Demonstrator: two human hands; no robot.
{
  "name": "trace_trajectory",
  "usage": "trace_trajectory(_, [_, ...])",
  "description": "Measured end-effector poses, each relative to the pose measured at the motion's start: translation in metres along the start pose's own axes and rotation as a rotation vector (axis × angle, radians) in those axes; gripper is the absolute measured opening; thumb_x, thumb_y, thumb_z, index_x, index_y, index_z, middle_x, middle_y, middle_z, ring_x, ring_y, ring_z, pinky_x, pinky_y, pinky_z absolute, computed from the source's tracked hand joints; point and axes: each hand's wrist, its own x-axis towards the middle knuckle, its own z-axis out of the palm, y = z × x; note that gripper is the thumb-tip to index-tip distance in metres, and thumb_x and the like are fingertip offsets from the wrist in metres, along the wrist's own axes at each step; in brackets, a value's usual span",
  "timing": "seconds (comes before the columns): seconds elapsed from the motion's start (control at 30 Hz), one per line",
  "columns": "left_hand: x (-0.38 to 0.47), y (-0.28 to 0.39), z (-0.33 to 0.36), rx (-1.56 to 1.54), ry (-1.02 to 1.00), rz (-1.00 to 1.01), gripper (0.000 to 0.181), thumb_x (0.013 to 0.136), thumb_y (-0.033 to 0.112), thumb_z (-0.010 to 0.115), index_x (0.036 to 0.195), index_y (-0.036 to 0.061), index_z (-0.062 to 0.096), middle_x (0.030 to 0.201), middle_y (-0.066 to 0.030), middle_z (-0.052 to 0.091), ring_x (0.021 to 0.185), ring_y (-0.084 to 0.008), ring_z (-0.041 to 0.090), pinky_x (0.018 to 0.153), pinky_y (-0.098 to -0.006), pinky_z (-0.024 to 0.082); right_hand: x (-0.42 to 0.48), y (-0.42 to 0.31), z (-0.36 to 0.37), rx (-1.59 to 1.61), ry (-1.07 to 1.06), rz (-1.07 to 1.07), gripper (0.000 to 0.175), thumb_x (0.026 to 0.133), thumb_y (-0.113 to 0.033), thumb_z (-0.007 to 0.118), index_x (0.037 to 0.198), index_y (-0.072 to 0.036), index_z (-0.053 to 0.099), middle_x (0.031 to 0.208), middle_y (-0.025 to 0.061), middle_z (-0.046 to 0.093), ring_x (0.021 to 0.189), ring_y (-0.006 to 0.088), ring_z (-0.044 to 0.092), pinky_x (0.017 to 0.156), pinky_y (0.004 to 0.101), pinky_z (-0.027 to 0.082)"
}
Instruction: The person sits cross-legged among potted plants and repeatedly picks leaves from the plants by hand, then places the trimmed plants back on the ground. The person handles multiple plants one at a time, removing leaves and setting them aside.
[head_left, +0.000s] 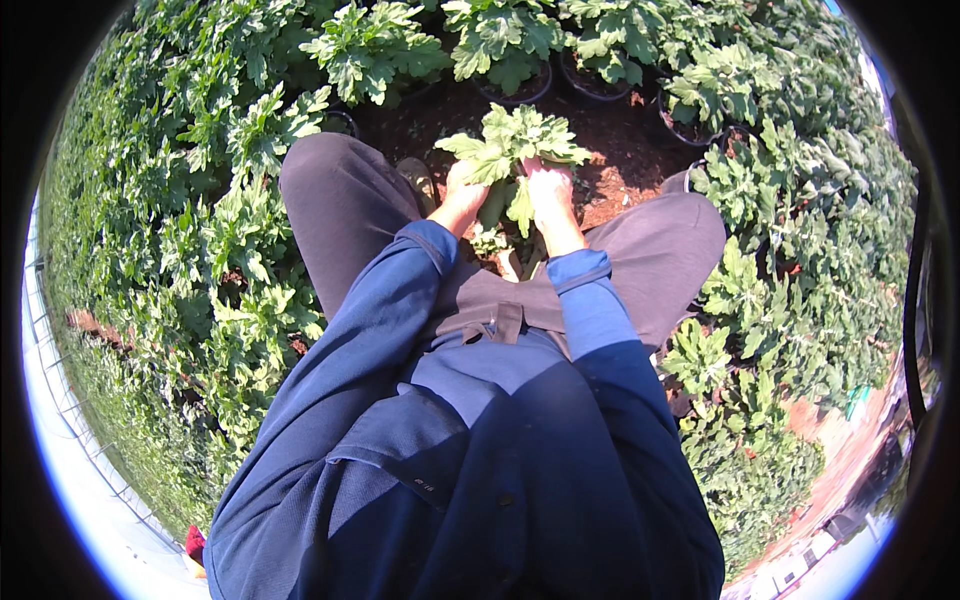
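Observation:
A leafy green plant (525, 139) with lobed, chrysanthemum-like leaves stands between my hands, in front of my lap. My left hand (466, 189) is at its left side, the fingers partly hidden under a pale leaf. On the right side my right hand (549, 184) has its fingers up among the leaves and stem. Leaves cover the fingertips of both hands, so their exact hold does not show. Lower leaves (520, 210) hang between the two wrists. Small leaves and a pale object (510, 264) lie below, near my lap.
Similar plants in dark round pots (517, 94) stand ahead, and dense foliage (247, 225) spreads on both sides. Reddish-brown soil (619, 176) shows between the pots and my bent knees (330, 172). A shoe (417, 180) rests beside my left hand.

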Motion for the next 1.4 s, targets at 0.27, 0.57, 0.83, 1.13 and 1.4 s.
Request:
trace_trajectory(0.27, [-0.010,0.012,0.021,0.635,-0.027,0.466,0.021,0.087,0.007,0.055,0.107,0.0060,0.059,0.100,-0.0062,0.065,0.092,-0.0199,0.062,0.084,-0.0316,0.050,-0.007,-0.012,-0.003,0.603,0.146,0.134,0.029,0.087,-0.027,0.066,0.100,-0.001,0.067,0.099,0.0106,0.070,0.092,0.0233,0.064,0.084,0.0345,0.045])
trace_trajectory(0.57, [-0.002,-0.013,0.019,-0.864,-0.170,0.093,0.023,0.085,0.003,0.055,0.108,0.0005,0.057,0.102,-0.0110,0.064,0.097,-0.0237,0.061,0.090,-0.0366,0.050,-0.005,0.008,0.000,0.497,0.089,0.161,0.031,0.088,-0.027,0.066,0.098,0.003,0.068,0.099,0.0124,0.071,0.090,0.0222,0.064,0.082,0.0343,0.046])
trace_trajectory(0.83, [-0.006,-0.011,0.021,0.193,0.083,0.303,0.020,0.086,-0.004,0.057,0.106,-0.0033,0.060,0.100,-0.0116,0.064,0.094,-0.0212,0.063,0.084,-0.0334,0.052,-0.008,0.029,0.000,-0.582,0.186,-0.463,0.030,0.085,-0.007,0.056,0.114,-0.006,0.060,0.096,0.0151,0.067,0.082,0.0293,0.066,0.072,0.0370,0.054])
trace_trajectory(1.13, [-0.005,0.018,0.005,0.524,0.274,0.187,0.013,0.084,0.012,0.067,0.091,0.0004,0.066,0.084,-0.0087,0.068,0.075,-0.0179,0.064,0.070,-0.0312,0.051,-0.005,0.027,-0.002,-0.518,0.250,-0.524,0.026,0.085,-0.009,0.056,0.111,-0.007,0.060,0.090,0.0125,0.068,0.078,0.0288,0.067,0.070,0.0378,0.054])
trace_trajectory(1.4, [-0.003,0.090,0.005,0.437,0.186,0.300,0.026,0.083,0.023,0.070,0.097,0.0014,0.065,0.083,-0.0043,0.066,0.075,-0.0094,0.060,0.072,-0.0254,0.050,-0.006,0.031,0.004,0.140,0.151,-0.138,0.028,0.092,-0.013,0.052,0.119,-0.007,0.058,0.113,0.0163,0.064,0.102,0.0298,0.063,0.088,0.0379,0.050])
